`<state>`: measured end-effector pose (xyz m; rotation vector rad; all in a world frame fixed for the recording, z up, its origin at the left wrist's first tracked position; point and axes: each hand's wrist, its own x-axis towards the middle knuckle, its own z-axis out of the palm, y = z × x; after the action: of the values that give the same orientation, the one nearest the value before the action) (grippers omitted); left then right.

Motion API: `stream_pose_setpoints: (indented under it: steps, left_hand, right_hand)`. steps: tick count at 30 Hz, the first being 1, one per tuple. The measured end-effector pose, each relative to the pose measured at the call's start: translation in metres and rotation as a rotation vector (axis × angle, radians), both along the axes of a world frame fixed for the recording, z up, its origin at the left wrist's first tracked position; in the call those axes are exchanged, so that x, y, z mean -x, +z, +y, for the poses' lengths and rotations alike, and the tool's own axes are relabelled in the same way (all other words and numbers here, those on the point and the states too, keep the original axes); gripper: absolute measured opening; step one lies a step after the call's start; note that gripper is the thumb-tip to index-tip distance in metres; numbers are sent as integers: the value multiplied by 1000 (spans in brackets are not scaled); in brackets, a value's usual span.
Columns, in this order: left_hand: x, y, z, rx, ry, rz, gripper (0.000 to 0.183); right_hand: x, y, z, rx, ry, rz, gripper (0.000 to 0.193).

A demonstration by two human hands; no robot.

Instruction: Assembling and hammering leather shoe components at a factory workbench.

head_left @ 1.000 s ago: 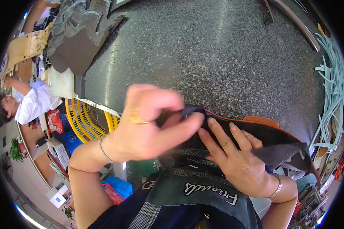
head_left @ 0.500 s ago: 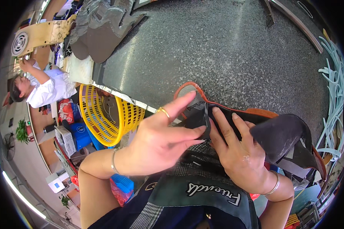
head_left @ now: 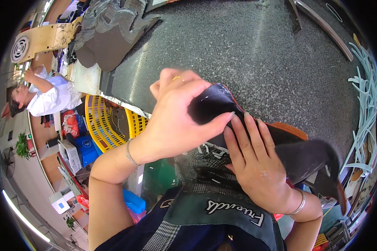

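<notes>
Speckled dark tabletop [head_left: 222, 50] fills the upper middle of the frame, and around it is a busy workshop. Brown-grey cut pieces [head_left: 113, 46] are heaped at the upper left, a yellow basket [head_left: 134, 123] stands below them beyond the table edge, and pale blue-green strips [head_left: 362, 113] hang in a tangle at the far right. Further off, at the left rim, a co-worker in a white shirt [head_left: 56, 98] stands with a hand raised.

What's being worked on is at the near edge of the table, centre to right of the frame: a black piece with orange edging, a shoe upper [head_left: 213, 104] by the look of it. The left hand [head_left: 178, 113] has hold of its left end, thumb on one side and bent fingers on the other, so that the end bows up. The right hand [head_left: 259, 167] isn't clasping it; its straight fingers lie flat on the middle.

I'd call it partway along. An orange strip [head_left: 287, 129] already shows along the far edge, so that much seems done. The left end isn't lying flat yet, and the right end curls up loose. Whether any seam is fastened under the fingers, I can't tell.
</notes>
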<state>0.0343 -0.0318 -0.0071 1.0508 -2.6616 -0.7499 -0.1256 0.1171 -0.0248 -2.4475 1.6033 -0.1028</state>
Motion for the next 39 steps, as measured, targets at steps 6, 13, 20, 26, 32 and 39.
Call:
stream_pose_setpoints:
  steps: [6, 13, 20, 26, 32, 39]
  left_hand:
    - [3, -18, 2, -11, -23, 138, 23]
    - [-5, -12, -16, 365, 116, 150, 57]
    - [-22, -15, 16, -5, -325, -71, 81]
    - [-21, -22, 30, 133, -360, -185, 105]
    - [-4, -28, 51, 60, -595, -61, 89]
    - [-13, -28, 56, 153, -586, -7, 72]
  right_hand:
    - [-7, -3, -8, 107, -75, -102, 43]
    - [-16, -7, -21, 131, -213, -133, 26]
    - [-9, 1, -18, 50, -266, -181, 79]
    - [24, 15, 23, 81, -129, 50, 50]
    - [27, 27, 25, 25, -133, 13, 45]
    - [47, 35, 42, 102, -137, 16, 36]
